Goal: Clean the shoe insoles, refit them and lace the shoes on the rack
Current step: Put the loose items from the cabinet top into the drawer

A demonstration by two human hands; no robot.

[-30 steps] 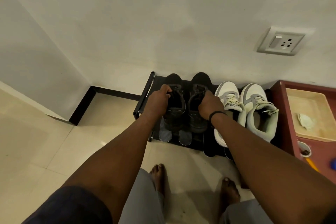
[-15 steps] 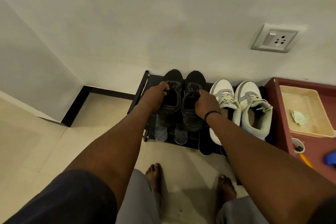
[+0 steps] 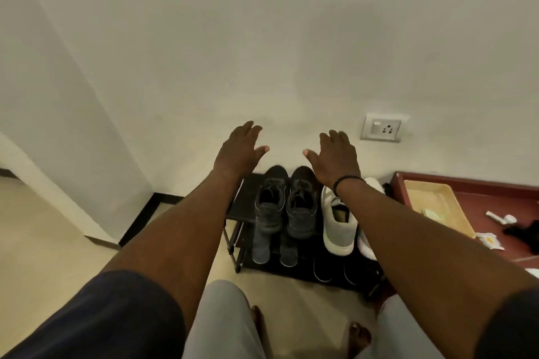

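Both hands (image 3: 239,151) (image 3: 338,157) now off matte dark shoes (image 3: 284,207)

wall (image 3: 262,38): off-white | floor (image 3: 43,242): beige tile | wall socket (image 3: 382,127)

rack (image 3: 234,207) is standing on the floor (image 3: 43,242) against the wall | dark shoes (image 3: 284,204) are sitting on its top shelf, left part | white shoes (image 3: 338,224) are sitting just right of them | insoles (image 3: 260,245) are lying on its lower shelf, under the dark shoes
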